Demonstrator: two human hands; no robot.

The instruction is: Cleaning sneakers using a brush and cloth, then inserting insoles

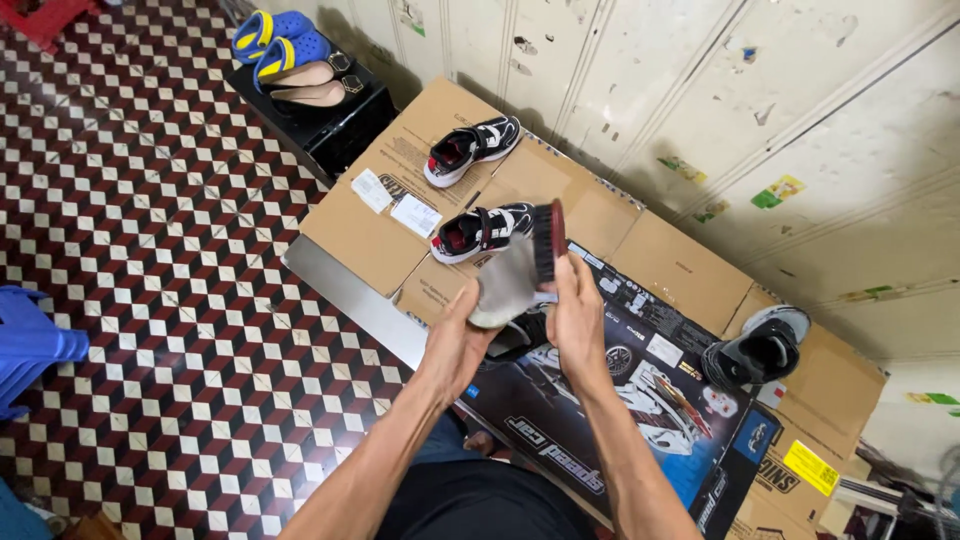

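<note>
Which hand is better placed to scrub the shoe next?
The right hand, probably: it holds the dark red-backed brush against the grey-soled shoe, which the left hand grips from below.

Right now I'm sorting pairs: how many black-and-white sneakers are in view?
3: one sneaker far on the cardboard, one beyond the brush, one at right. Another may hide behind the hands.

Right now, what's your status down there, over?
Left hand gripping grey cloth. Right hand gripping brush, bristles against cloth. Black-and-white shoe just beyond on cardboard; nothing between.
</note>
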